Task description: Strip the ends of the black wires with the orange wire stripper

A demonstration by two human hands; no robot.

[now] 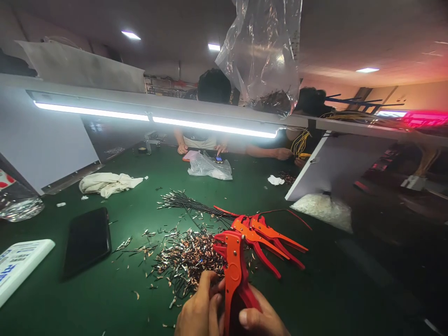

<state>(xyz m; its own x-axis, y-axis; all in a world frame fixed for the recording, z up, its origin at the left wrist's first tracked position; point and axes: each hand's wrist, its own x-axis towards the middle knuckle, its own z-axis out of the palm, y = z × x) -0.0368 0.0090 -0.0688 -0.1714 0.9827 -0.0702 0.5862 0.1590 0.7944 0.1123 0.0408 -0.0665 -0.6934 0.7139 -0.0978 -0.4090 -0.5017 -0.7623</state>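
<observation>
A red-and-orange wire stripper (234,263) stands upright close to me, jaws toward the far side. My right hand (261,315) is wrapped around its handles. Just left of the tool, my left hand (199,305) has its fingers curled together by the handle; what they hold, if anything, is hidden. Behind them lies a pile of cut wire ends and copper bits (191,259). Two more wire strippers (257,238) rest on the table to the right of the pile. A bundle of black wires (196,204) lies beyond it.
On the left of the green table (140,298) are a black phone (87,238), a white box (26,266) and a cloth (108,184). Plastic bags lie at the back (210,165) and right (322,210). A light bar (213,128) spans overhead. People sit opposite.
</observation>
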